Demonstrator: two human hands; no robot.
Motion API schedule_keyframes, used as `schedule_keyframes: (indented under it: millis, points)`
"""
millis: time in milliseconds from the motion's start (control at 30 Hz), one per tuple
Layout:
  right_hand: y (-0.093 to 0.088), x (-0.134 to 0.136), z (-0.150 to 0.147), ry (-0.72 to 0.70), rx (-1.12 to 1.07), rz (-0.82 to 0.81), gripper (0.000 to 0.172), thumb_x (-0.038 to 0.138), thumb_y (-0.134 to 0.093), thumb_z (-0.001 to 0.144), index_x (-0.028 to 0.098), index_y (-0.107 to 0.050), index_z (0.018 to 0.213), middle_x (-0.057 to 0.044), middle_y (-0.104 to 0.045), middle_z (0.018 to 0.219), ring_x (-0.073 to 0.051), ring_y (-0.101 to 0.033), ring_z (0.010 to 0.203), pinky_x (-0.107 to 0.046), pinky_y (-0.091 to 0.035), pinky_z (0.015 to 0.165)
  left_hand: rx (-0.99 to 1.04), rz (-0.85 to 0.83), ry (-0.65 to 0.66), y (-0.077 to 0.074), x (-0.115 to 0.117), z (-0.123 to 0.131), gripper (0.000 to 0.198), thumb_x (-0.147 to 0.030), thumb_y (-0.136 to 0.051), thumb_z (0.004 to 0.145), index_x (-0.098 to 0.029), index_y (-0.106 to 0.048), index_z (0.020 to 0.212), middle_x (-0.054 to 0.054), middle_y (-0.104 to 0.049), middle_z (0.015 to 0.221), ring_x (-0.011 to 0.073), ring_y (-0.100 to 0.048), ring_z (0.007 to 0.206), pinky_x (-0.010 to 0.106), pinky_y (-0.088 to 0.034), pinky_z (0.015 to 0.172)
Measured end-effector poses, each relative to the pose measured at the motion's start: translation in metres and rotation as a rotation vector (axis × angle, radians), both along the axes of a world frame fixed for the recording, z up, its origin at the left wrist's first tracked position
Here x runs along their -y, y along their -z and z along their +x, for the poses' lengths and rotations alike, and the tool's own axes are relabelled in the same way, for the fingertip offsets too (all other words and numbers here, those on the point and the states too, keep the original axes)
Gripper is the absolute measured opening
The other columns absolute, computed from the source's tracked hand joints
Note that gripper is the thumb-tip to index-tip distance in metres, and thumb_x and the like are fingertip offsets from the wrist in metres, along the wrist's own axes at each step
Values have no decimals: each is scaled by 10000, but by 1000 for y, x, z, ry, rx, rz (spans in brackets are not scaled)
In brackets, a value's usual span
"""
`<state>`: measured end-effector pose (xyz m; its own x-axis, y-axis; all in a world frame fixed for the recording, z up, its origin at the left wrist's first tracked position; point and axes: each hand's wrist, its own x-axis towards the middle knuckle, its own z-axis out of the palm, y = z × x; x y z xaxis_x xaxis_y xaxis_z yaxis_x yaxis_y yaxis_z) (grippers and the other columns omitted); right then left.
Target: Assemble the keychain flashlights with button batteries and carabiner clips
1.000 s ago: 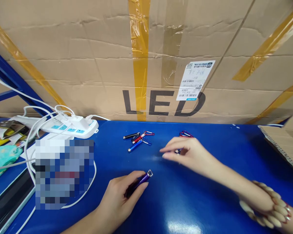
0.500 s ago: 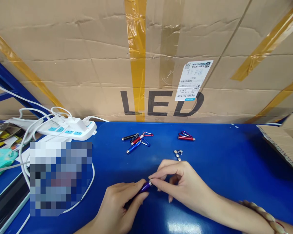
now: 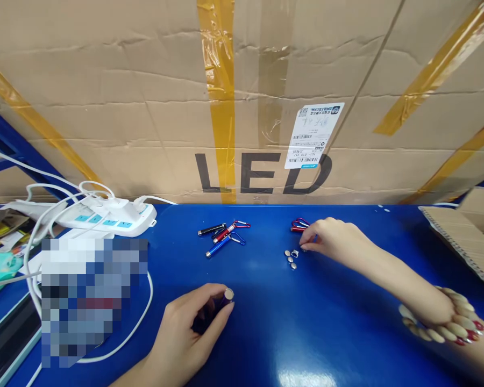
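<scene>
Blue, glossy tabletop [image 3: 258, 344] fills the lower part of the head view, with both bare hands over it. At the near side, left of centre, the left hand [image 3: 179, 325] is closed round a purple tube [image 3: 228, 294], thumb and fingers gripping its sides; the end turned up out of the grip shows a round silver face. Farther off and to the right, the right hand [image 3: 328, 239] is narrow, thumb and fingertips brought close together beside a small shiny bit; whether they grip it or only touch it, I cannot tell. Just left of those fingertips lie three silver discs [image 3: 290, 259] in a short slanting row, with a small silver metal piece [image 3: 294, 253] next to the farthest one. Behind the fingers, and partly hidden by them, is a red tube with a clip [image 3: 297, 229]. Well apart to the left, a black tube [image 3: 210, 230], another red tube [image 3: 225, 234] and a blue tube [image 3: 218, 247] lie in a loose cluster, red and blue each with a carabiner. A white power strip [image 3: 144, 224] sits toward the far left, and a large cardboard box [image 3: 165, 118] lettered LED stands behind everything. Pale beads [image 3: 463, 314] circle the right wrist.
</scene>
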<state>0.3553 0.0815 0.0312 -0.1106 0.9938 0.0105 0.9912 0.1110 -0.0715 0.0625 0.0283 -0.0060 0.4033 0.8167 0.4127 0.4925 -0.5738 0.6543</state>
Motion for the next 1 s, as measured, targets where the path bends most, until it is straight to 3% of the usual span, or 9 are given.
schedule_keyframes:
  millis: [100,167,233,333,500,633,767,867,1000]
  points:
    - [-2,4,-10,-24,-39,17,79,230,-692,739,255,-730,803,-14,-718,823,-192,-659,706,-254,-436,519,47,7,20,-2,-3,2,69,-156,-581,826,-201,-633,836,-4,-658,739,100,-587,596,156,-489,565]
    - [-3,10,-24,-82,-142,41,176,337,-648,789,269,-706,941,-11,-706,945,-170,-659,774,-253,-473,582,84,2,21,-3,-5,2,94,-142,-608,807,-207,-663,846,2,-630,753,105,-588,636,159,-496,596]
    - [-1,20,-43,-205,-415,28,265,395,-659,773,265,-689,1001,-16,-698,972,-161,-652,819,-239,-491,613,108,-16,6,-3,-5,2,130,-138,-628,794,-228,-686,867,-9,-597,714,101,-570,612,157,-491,575]
    - [6,39,-73,-404,-759,-170,379,364,-727,705,229,-671,1056,-27,-695,941,-139,-649,763,-227,-504,632,152,-77,13,-2,-3,1,166,-150,-622,806,-247,-691,921,-9,-611,701,110,-580,602,163,-493,544]
    - [16,62,-97,-405,-959,-304,183,286,-653,771,205,-698,928,-8,-676,865,-88,-615,609,-189,-477,547,188,-174,99,-3,6,3,136,-207,-627,827,-243,-708,930,21,-676,731,144,-634,629,185,-511,521]
    - [15,69,-97,-390,-899,-261,117,230,-614,776,202,-678,870,5,-657,807,-87,-600,609,-181,-456,537,203,-169,138,-2,10,6,136,-239,-633,834,-255,-715,941,20,-677,718,137,-628,601,185,-507,511]
    - [3,64,-88,-393,-664,-190,136,195,-605,745,213,-656,869,13,-666,808,-113,-613,662,-214,-454,597,207,-180,109,1,9,10,240,-226,-653,813,-284,-663,1045,-9,-643,724,107,-575,558,168,-493,498]
    - [-9,53,-69,-304,-413,-244,95,196,-603,732,228,-659,803,27,-677,731,-130,-622,629,-225,-422,557,203,-237,41,3,5,11,341,-208,-637,803,-279,-583,1132,-8,-619,814,91,-543,553,159,-481,474]
    - [-17,38,-42,-115,-71,-283,143,134,-630,646,240,-681,728,17,-676,667,-176,-634,612,-244,-357,498,172,-265,-38,4,-2,9,225,-191,-531,847,-250,-578,1059,1,-574,846,86,-534,581,162,-467,487]
